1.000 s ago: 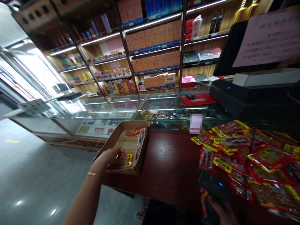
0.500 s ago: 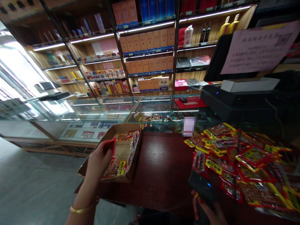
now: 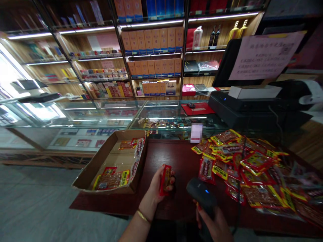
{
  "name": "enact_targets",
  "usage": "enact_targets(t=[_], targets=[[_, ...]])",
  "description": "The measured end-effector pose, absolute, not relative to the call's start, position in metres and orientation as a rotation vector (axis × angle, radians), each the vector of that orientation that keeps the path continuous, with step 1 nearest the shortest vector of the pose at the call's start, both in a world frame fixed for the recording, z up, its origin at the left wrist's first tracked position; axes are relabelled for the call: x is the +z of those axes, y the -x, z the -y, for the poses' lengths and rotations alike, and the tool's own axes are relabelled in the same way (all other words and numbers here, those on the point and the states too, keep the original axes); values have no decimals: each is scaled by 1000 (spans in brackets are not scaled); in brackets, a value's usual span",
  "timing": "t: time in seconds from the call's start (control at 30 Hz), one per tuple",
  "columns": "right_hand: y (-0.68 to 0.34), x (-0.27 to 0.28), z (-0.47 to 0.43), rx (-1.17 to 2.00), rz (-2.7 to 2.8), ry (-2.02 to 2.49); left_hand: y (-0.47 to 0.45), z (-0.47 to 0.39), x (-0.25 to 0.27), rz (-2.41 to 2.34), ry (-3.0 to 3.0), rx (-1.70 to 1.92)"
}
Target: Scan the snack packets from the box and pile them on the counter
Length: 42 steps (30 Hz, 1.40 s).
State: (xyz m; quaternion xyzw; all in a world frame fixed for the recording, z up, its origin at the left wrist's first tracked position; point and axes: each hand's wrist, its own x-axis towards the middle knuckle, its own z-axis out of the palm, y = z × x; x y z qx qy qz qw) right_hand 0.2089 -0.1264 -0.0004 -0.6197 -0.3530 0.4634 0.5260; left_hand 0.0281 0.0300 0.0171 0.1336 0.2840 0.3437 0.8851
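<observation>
Wrapped in the fingers of my left hand (image 3: 156,184) is a red snack packet (image 3: 166,180), held upright above the dark wooden counter (image 3: 174,156). My right hand (image 3: 214,220) grips a black barcode scanner (image 3: 200,195) with a blue light, its head near the packet. To the left stands an open cardboard box (image 3: 114,153) with several snack packets (image 3: 113,179) lying inside. A heap of red and yellow snack packets (image 3: 254,161) spreads over the right side of the counter.
Behind the counter runs a glass display case (image 3: 111,112), with a red mat (image 3: 198,108) and mouse on top. A monitor (image 3: 228,62) with a paper sign stands on a black cash drawer (image 3: 242,111) at right. Shelves of boxed goods (image 3: 151,40) line the wall.
My left hand has moved right, from over the cardboard box to the middle of the counter, bringing the packet with it. The scanner has shifted slightly left in view.
</observation>
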Motion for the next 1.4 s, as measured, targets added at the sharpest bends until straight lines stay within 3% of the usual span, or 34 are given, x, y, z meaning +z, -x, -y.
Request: enact_targets(t=[0.23, 0.6, 1.17, 1.4], targets=[[-210, 26, 138, 1097, 1151, 1669, -21, -32, 11, -556, -328, 722], [-205, 37, 149, 1274, 969, 1605, -31, -28, 17, -617, -459, 1076], [-209, 28, 147, 1188, 1070, 1777, -34, -30, 19, -590, -481, 1033], [-212, 29, 140, 1207, 770, 1464, -40, -36, 13, -710, -476, 918]])
